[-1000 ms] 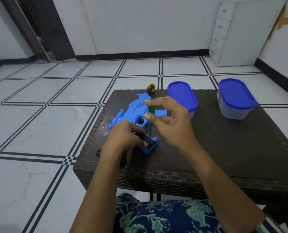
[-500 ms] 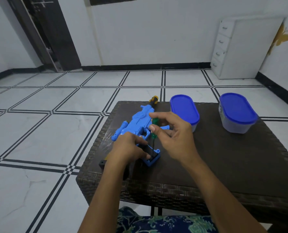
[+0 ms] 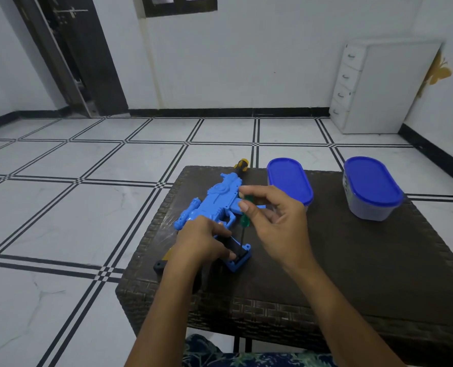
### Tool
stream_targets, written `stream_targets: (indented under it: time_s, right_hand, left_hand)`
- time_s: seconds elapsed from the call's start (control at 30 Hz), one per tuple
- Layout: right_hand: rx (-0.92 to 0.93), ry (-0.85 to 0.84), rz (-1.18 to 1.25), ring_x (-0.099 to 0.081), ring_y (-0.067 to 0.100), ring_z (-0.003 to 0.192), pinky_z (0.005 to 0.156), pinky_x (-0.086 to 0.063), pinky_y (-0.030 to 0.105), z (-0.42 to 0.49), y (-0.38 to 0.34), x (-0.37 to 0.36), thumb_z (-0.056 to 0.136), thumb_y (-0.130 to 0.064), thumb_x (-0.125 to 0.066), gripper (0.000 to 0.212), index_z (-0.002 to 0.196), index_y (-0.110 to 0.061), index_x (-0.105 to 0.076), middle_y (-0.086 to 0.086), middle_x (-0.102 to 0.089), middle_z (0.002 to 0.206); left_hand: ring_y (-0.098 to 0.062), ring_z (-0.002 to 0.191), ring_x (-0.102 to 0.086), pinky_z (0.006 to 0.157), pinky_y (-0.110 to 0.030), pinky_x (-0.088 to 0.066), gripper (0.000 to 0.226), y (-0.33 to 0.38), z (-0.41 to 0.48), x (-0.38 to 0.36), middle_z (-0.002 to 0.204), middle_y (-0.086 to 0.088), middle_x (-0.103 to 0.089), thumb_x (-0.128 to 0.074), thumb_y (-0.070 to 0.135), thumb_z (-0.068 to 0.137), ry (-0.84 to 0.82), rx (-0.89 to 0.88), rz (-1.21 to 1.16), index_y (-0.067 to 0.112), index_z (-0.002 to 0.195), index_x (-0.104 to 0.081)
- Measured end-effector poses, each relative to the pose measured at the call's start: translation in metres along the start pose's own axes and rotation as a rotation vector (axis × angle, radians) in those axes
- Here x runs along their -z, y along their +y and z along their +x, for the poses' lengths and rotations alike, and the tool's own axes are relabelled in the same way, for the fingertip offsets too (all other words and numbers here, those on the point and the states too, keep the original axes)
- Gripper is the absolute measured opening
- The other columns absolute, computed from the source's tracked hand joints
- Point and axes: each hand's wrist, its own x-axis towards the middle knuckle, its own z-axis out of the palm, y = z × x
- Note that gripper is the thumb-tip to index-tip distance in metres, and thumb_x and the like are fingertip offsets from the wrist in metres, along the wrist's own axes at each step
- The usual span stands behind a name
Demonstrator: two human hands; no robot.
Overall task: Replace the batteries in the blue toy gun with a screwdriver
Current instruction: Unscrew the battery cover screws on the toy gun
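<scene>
The camera view has tilted upward. The table (image 3: 352, 260) now sits lower in the picture, and a dark window frame (image 3: 180, 5) has come into view on the far wall. The right hand (image 3: 281, 226) has shifted its pinch on the screwdriver (image 3: 246, 213). The green handle now leans slightly right, and the dark shaft shows down to the grip end of the blue toy gun (image 3: 217, 202).

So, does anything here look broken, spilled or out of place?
Nothing spilled or broken. The blue toy gun lies flat on the table, both tubs are lidded; only a yellow-handled tool sits right at the far edge.
</scene>
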Motion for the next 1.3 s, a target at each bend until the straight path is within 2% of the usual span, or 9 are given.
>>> stream_targets:
  time_s: [0.13, 0.3, 0.4, 0.57, 0.7, 0.83, 0.93, 1.13, 1.3]
  right_hand:
    - [-0.03, -0.062, 0.036, -0.07, 0.009, 0.089, 0.073, -0.061, 0.038, -0.002, 0.001, -0.003, 0.091, -0.002, -0.064, 0.03, 0.107, -0.027, -0.067, -0.001, -0.072, 0.102]
    - [0.108, -0.027, -0.049, -0.067, 0.02, 0.094, 0.068, -0.058, 0.025, -0.002, 0.003, -0.005, 0.082, -0.015, -0.077, 0.026, 0.106, -0.022, -0.072, -0.003, -0.065, 0.102]
    - [0.14, 0.0, -0.07, -0.064, 0.013, 0.08, 0.063, -0.051, 0.018, -0.001, 0.006, -0.005, 0.081, -0.01, -0.077, 0.026, 0.105, -0.018, -0.072, -0.002, -0.065, 0.093]
    - [0.051, -0.004, -0.029, -0.067, 0.006, 0.085, 0.07, -0.059, 0.03, -0.003, 0.005, -0.005, 0.089, -0.006, -0.068, 0.033, 0.114, -0.026, -0.065, 0.002, -0.069, 0.099]
    - [0.068, -0.028, -0.029, -0.069, 0.013, 0.091, 0.07, -0.058, 0.026, -0.004, 0.004, -0.003, 0.089, -0.007, -0.068, 0.028, 0.108, -0.028, -0.065, 0.003, -0.068, 0.103]
    - [0.111, 0.045, -0.07, -0.064, 0.009, 0.088, 0.066, -0.053, 0.019, -0.002, 0.004, -0.003, 0.077, -0.012, -0.081, 0.027, 0.101, -0.018, -0.071, -0.008, -0.065, 0.093]
    - [0.06, 0.056, -0.06, -0.066, 0.006, 0.076, 0.065, -0.053, 0.02, 0.0, 0.004, -0.001, 0.08, -0.008, -0.079, 0.027, 0.101, -0.023, -0.071, -0.019, -0.068, 0.087]
    - [0.088, -0.033, -0.048, -0.068, 0.013, 0.099, 0.076, -0.058, 0.028, -0.005, 0.009, -0.003, 0.085, -0.009, -0.072, 0.032, 0.114, -0.021, -0.068, 0.001, -0.069, 0.106]
    - [0.193, 0.042, -0.097, -0.063, 0.017, 0.092, 0.068, -0.054, 0.021, 0.0, 0.01, -0.002, 0.076, -0.012, -0.082, 0.029, 0.104, -0.012, -0.073, -0.001, -0.062, 0.093]
  left_hand:
    - [-0.009, 0.123, -0.051, 0.099, -0.026, -0.042, 0.057, 0.001, 0.0, 0.001, 0.133, 0.01, -0.058, -0.086, 0.023, 0.063, -0.012, -0.007, 0.009, 0.03, 0.117, -0.068]
    - [-0.011, 0.119, -0.053, 0.091, -0.023, -0.042, 0.056, 0.0, -0.001, 0.0, 0.131, 0.008, -0.06, -0.086, 0.024, 0.065, -0.016, -0.01, 0.015, 0.03, 0.117, -0.068]
    - [-0.01, 0.122, -0.052, 0.095, -0.025, -0.043, 0.056, 0.0, 0.0, 0.001, 0.134, 0.011, -0.057, -0.086, 0.024, 0.064, -0.025, -0.009, 0.008, 0.03, 0.117, -0.068]
    - [-0.007, 0.124, -0.05, 0.1, -0.026, -0.042, 0.057, 0.0, 0.0, 0.001, 0.134, 0.013, -0.057, -0.086, 0.023, 0.064, -0.022, -0.005, 0.006, 0.031, 0.117, -0.068]
    - [-0.008, 0.122, -0.052, 0.094, -0.025, -0.042, 0.054, 0.0, 0.001, 0.001, 0.131, 0.011, -0.06, -0.086, 0.024, 0.064, -0.024, -0.002, 0.015, 0.031, 0.115, -0.069]
    - [-0.007, 0.118, -0.054, 0.085, -0.019, -0.038, 0.053, -0.001, 0.001, 0.0, 0.129, 0.011, -0.061, -0.086, 0.025, 0.064, -0.013, -0.005, 0.031, 0.031, 0.114, -0.07]
    - [-0.007, 0.119, -0.053, 0.086, -0.018, -0.036, 0.054, 0.0, 0.0, 0.001, 0.13, 0.012, -0.06, -0.086, 0.025, 0.064, -0.008, -0.008, 0.036, 0.031, 0.115, -0.069]
    - [-0.009, 0.117, -0.054, 0.084, -0.02, -0.038, 0.053, 0.0, 0.001, 0.0, 0.129, 0.009, -0.061, -0.086, 0.023, 0.064, -0.013, 0.005, 0.009, 0.03, 0.114, -0.07]
    - [-0.011, 0.121, -0.053, 0.095, -0.025, -0.043, 0.055, 0.001, 0.001, -0.002, 0.134, 0.009, -0.058, -0.086, 0.02, 0.064, -0.016, 0.019, 0.002, 0.028, 0.116, -0.068]
